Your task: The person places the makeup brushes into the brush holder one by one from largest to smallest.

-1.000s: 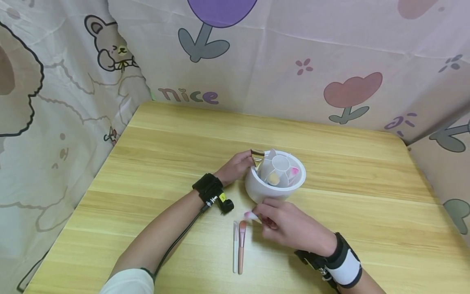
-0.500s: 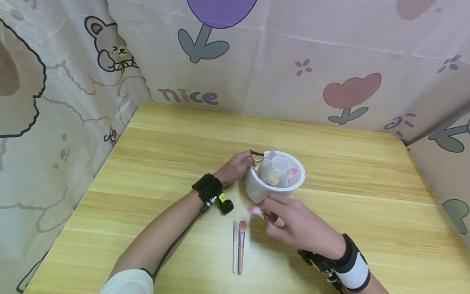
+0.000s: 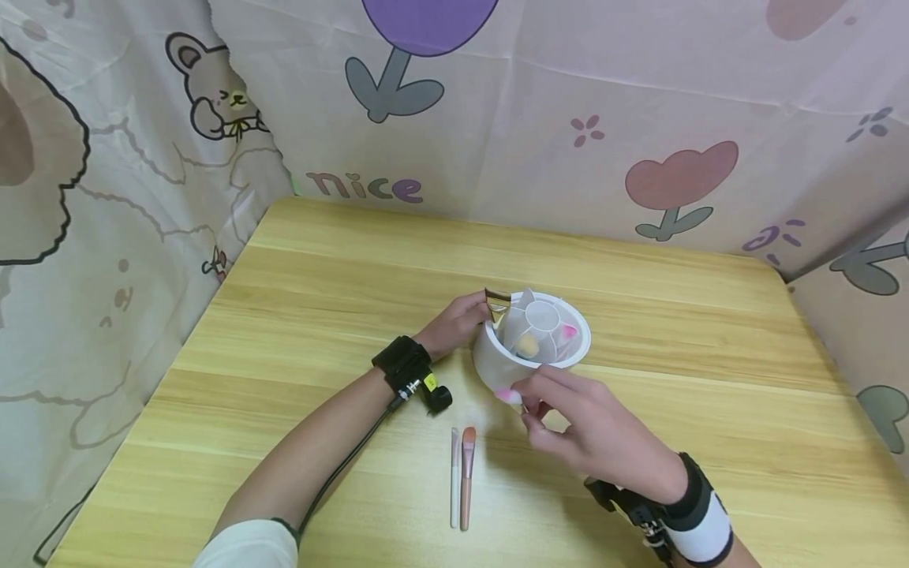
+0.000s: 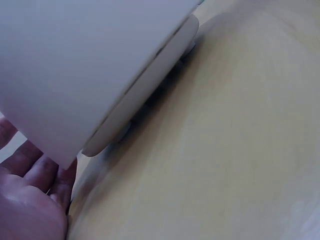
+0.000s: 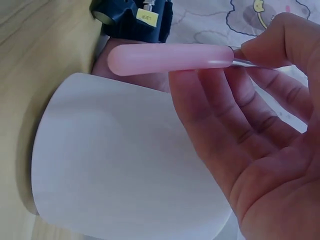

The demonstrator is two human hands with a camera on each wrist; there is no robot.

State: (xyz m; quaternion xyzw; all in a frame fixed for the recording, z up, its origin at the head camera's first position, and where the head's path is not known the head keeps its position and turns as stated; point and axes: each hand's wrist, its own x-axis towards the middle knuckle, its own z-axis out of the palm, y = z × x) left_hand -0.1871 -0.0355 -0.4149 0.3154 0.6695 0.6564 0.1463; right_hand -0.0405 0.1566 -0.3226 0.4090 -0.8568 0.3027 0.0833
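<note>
A white round brush holder [image 3: 507, 364] with a divided insert stands on the table. My left hand [image 3: 454, 325] grips its left side, the fingers partly hidden behind it. In the left wrist view, the fingers [image 4: 42, 167] touch the holder's wall [image 4: 85, 65]. My right hand [image 3: 592, 422] pinches a makeup brush [image 3: 507, 396] with pink and white bristles, in front of the holder. Its pink handle [image 5: 165, 59] shows in the right wrist view, with thumb and fingers near the metal ferrule.
A slim white brush [image 3: 454, 477] and a pink-handled brush [image 3: 466, 477] lie side by side on the wooden table [image 3: 319, 260]. A gold-banded brush [image 3: 499, 304], a cream-tipped brush [image 3: 527, 345] and a pink-tipped brush [image 3: 567, 332] stand in the holder. A printed curtain [image 3: 540, 95] hangs behind.
My right hand has moved right and slightly up with the brush, closer to the holder's front wall. The left hand and the holder stay nearly still.
</note>
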